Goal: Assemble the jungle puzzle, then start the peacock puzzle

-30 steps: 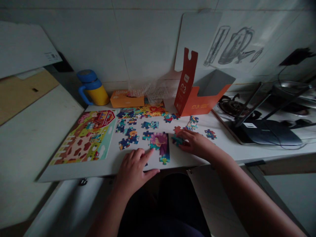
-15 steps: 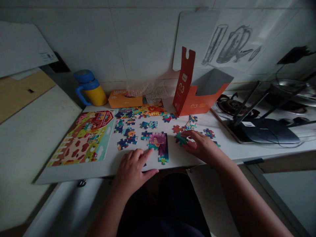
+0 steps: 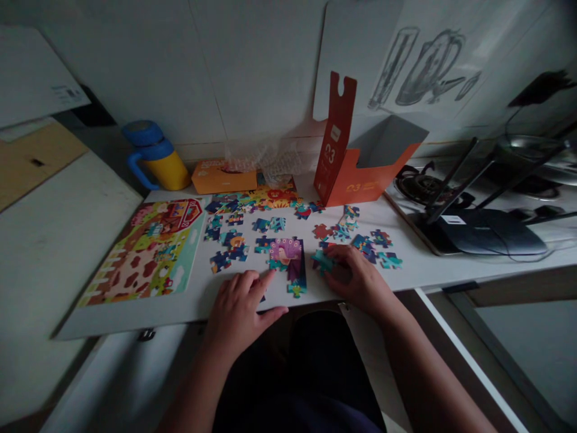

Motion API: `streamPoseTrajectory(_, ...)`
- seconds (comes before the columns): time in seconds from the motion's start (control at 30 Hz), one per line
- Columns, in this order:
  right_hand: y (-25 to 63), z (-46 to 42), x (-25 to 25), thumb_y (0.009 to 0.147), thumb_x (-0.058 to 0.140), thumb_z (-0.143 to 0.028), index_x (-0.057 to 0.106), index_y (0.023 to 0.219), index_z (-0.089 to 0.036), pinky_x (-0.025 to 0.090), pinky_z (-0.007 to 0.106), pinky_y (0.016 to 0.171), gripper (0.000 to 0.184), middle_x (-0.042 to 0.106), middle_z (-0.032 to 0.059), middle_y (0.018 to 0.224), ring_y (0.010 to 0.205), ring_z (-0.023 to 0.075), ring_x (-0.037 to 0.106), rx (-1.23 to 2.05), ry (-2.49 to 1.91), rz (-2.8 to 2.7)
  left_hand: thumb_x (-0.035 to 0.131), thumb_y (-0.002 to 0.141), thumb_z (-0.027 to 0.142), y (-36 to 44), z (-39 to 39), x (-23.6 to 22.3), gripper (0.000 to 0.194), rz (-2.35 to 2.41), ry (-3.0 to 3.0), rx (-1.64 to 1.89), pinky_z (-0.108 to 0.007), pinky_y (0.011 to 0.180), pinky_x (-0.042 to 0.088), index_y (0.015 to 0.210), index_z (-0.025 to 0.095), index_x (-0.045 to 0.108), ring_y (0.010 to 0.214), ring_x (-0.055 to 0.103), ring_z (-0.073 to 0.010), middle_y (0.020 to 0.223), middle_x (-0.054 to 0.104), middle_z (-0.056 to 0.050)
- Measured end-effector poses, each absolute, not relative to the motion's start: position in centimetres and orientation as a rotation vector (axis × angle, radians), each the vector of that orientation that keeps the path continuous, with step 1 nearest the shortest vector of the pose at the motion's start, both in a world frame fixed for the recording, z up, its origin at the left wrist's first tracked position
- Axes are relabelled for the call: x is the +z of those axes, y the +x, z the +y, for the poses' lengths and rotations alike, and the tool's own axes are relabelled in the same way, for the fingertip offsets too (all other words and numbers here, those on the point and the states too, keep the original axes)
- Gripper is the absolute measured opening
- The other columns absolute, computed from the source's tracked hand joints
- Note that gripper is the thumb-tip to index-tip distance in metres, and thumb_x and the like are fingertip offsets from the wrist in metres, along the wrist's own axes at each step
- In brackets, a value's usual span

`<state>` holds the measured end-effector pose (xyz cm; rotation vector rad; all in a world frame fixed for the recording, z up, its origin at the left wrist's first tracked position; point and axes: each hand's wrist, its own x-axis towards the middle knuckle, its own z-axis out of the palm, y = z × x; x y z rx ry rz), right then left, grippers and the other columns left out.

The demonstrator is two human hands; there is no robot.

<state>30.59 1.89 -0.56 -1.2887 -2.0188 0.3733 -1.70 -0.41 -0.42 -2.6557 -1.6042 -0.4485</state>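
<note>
A joined block of jigsaw pieces (image 3: 286,255) with a purple peacock picture lies on the white counter in front of me. My left hand (image 3: 238,304) rests at its lower left, fingers spread, with the index fingertip at the block's edge. Just right of the block, my right hand (image 3: 354,276) pinches a teal jigsaw piece (image 3: 321,261) low over the counter. Its fingers partly cover that piece and others beneath. Several loose pieces, among them a reddish one (image 3: 322,232) and a teal one (image 3: 390,260), lie around the right hand.
On the left lies a farm puzzle (image 3: 148,252). Behind stand a blue-and-yellow jug (image 3: 157,157), an orange box (image 3: 225,177) with clear plastic wrap (image 3: 282,165), and a tall open orange carton (image 3: 360,174). A black router (image 3: 491,231) and gas stove (image 3: 424,186) are right.
My right hand has moved slightly left and toward me with the teal piece, closer to the peacock block. The left hand has stayed nearly still. The whole view has shifted a little.
</note>
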Motion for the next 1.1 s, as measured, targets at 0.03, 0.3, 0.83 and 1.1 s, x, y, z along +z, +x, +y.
streamPoseTrajectory(0.03,30.6,1.9,-0.6,0.096,0.071,-0.028,0.056,0.133,-0.026,0.061,0.045,0.097,0.04,0.069,0.0145,0.134,0.117,0.0295,0.07,0.379,-1.307,-2.009,0.077,0.092,0.067,-1.7,-0.4,-0.5,0.076,-1.602,-2.652,-0.453,-0.046,0.095,0.051,0.155,0.03,0.059,0.108,0.064,-0.0297,0.122,0.067,-0.009)
streamPoseTrajectory(0.3,31.1,2.1,-0.3,0.1,0.065,-0.033,0.062,0.135,-0.025,0.06,0.038,0.08,0.036,0.075,0.0098,0.108,0.092,0.0247,0.073,0.421,-1.462,-1.967,0.072,0.095,0.07,-1.8,-0.6,-0.6,0.073,-1.588,-2.651,-0.493,-0.046,0.097,0.049,0.155,0.029,0.06,0.11,0.063,-0.03,0.124,0.068,-0.011)
streamPoseTrajectory(0.83,25.5,-0.7,0.7,0.098,0.073,-0.051,0.061,0.119,-0.025,0.054,0.028,0.066,0.035,0.069,0.0049,0.108,0.079,0.0165,0.065,1.178,-1.289,-1.391,0.075,0.093,0.067,-1.7,-0.7,-0.4,0.07,-1.612,-2.659,-0.481,-0.047,0.096,0.052,0.149,0.026,0.065,0.109,0.063,-0.031,0.123,0.068,-0.011)
streamPoseTrajectory(1.1,22.4,-0.2,1.3,0.099,0.069,-0.056,0.069,0.095,-0.023,0.048,0.029,0.06,0.033,0.071,0.0043,0.084,0.072,0.019,0.063,1.089,-1.445,-1.428,0.074,0.093,0.069,-1.9,-0.7,-0.4,0.072,-1.624,-2.689,-0.504,-0.049,0.097,0.053,0.148,0.026,0.065,0.109,0.063,-0.031,0.121,0.068,-0.012)
